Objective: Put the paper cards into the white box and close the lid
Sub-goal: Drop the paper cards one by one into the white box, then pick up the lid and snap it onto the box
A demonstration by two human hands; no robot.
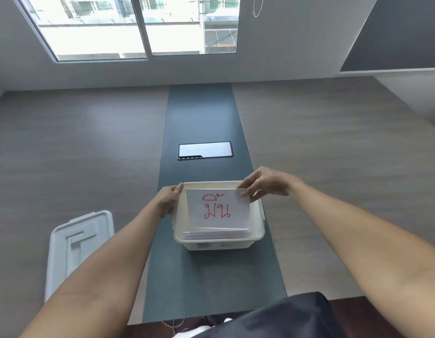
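Note:
The white box (217, 241) stands open on the dark green strip in the middle of the table. A paper card (217, 208) with red handwriting leans tilted inside it, over a stack of other cards (215, 234) lying flat in the box. My right hand (265, 184) pinches the card's top right corner. My left hand (169, 198) grips the box's left rim near the far corner. The white lid (77, 245) lies flat on the table to the left of the box, partly behind my left forearm.
A rectangular cable hatch (205, 150) sits in the green strip beyond the box. Grey wood tabletop (333, 167) stretches on both sides. The table's near edge runs along the bottom, with dark clothing (284, 318) below it. A window fills the far wall.

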